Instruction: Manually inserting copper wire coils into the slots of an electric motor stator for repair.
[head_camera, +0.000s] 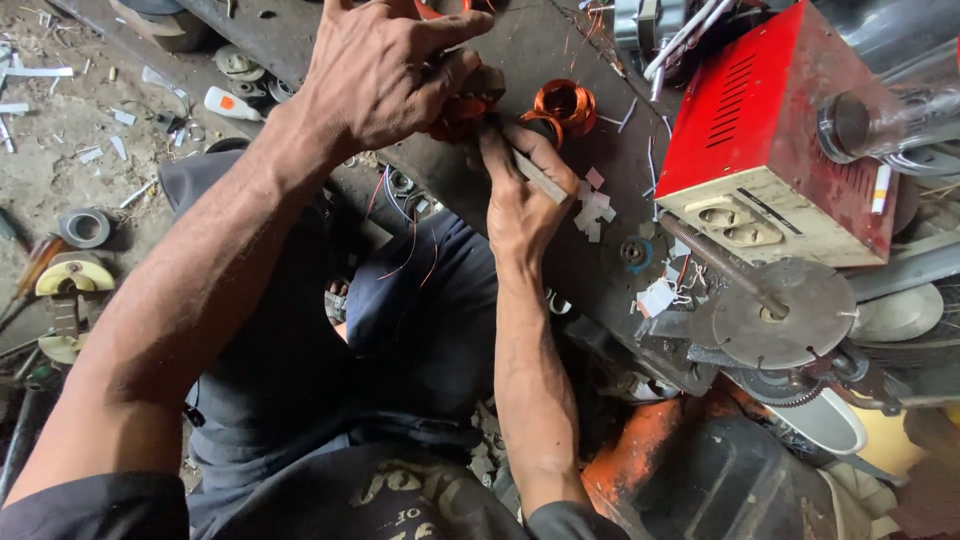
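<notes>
We had our right hand (520, 200) pinching a thin flat stick (538, 175), poking it at the copper coil (462, 112) our left hand (385, 75) clamped tight on the dark bench (545, 50) so it couldn't shift. A second coil (566, 103) sat just beside, red box (770, 130) further right.

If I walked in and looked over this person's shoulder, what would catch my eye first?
Probably the bright red metal box at the upper right, with its cream socket panel facing the camera. Next, the two bare hands at top centre: the left hand closes over a copper-wire coil, while the right hand holds a thin flat strip against it. A second copper coil lies just beside them on the dark bench.
</notes>
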